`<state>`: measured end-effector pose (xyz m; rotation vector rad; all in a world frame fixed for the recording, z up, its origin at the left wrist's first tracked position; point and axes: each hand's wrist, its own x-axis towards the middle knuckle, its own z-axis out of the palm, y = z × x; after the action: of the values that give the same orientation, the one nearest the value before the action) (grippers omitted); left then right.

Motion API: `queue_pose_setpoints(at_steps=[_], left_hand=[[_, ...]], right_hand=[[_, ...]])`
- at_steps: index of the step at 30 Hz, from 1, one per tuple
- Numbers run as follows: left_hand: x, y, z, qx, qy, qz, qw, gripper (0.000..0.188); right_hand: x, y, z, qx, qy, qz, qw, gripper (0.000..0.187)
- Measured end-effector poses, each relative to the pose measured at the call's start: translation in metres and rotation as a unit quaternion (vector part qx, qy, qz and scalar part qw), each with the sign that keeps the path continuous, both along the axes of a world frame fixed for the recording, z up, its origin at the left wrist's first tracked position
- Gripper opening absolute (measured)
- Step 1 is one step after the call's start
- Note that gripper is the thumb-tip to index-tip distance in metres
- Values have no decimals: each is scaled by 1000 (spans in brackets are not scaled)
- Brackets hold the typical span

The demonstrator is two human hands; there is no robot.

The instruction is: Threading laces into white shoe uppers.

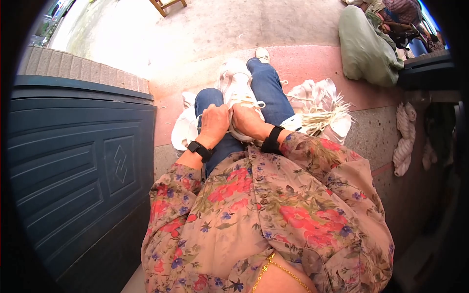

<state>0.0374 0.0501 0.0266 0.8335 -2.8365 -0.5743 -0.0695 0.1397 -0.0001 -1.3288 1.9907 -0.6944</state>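
A white sneaker (238,84) rests on my lap between my jeans-covered thighs, its toe pointing away from me. My left hand (214,125) is closed in a pinch at the left edge of the shoe, and a thin white shoelace (199,118) shows beside its fingers. My right hand (247,120) is closed on the shoe's upper near its opening, its fingertips close to the left ones. A loose lace loop (260,104) sticks out right of the shoe. The fingertips of both hands are partly hidden.
White bags (312,93) lie right of my leg, with a bundle of pale laces (325,117) on them. Another white bag (183,128) sits left. A dark blue panelled door (83,161) stands at left, a green sack (364,49) at far right, a wooden stool (166,5) ahead.
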Motion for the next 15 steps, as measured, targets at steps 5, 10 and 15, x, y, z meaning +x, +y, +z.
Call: queue_pose_setpoints(at_steps=[5,10,15], left_hand=[[-4,-1,-6,-33,-12,-3,999,16],[5,-7,-14,35,31,74,996,13],[10,-14,-19,78,134,130,979,13]], right_hand=[[-5,-5,-7,-40,-8,1,999,18],[-27,3,38,133,-217,70,965,17],[-78,65,162,-19,-608,-77,790,9]])
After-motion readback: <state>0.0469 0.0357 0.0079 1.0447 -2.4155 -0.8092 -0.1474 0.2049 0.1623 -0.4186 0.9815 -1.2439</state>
